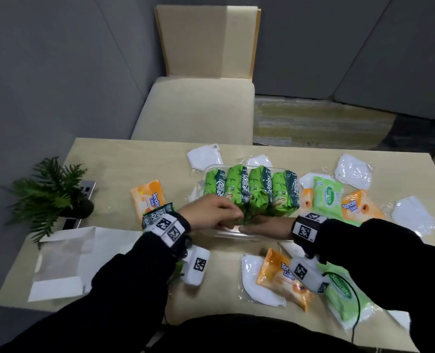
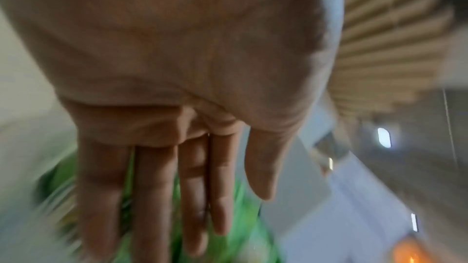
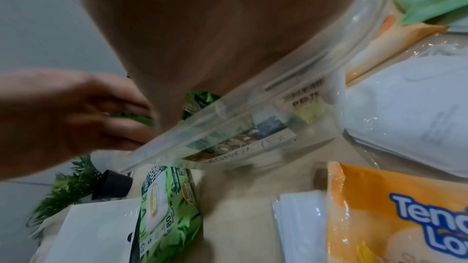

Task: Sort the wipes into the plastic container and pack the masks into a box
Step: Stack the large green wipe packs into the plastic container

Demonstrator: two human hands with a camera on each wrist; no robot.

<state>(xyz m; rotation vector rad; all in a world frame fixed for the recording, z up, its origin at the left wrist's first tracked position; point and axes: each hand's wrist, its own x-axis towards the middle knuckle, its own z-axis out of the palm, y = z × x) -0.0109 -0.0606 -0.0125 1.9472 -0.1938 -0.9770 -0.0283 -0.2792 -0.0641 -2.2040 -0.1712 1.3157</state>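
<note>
A clear plastic container point(image 1: 236, 235) stands mid-table with several green wipes packs point(image 1: 249, 192) upright inside. My left hand point(image 1: 219, 212) reaches over its near edge, and in the left wrist view its straight fingers point(image 2: 157, 187) lie on the green packs point(image 2: 243, 227). My right hand point(image 1: 259, 226) lies flat along the container's near wall point(image 3: 253, 111) with its fingers pointing left; the right wrist view hides them. Another green pack point(image 3: 167, 207) lies on the table left of the container. Bagged white masks point(image 1: 354, 171) lie scattered. A white box point(image 1: 63, 261) sits at the left.
Orange wipes packs point(image 1: 149, 197) point(image 1: 282, 276) point(image 1: 359, 203) and light green packs point(image 1: 327, 197) point(image 1: 343, 296) lie around the container. More masks point(image 1: 205, 156) point(image 1: 412, 215) point(image 1: 257, 284) are nearby. A potted plant point(image 1: 51, 197) stands far left and a chair point(image 1: 198, 108) stands behind the table.
</note>
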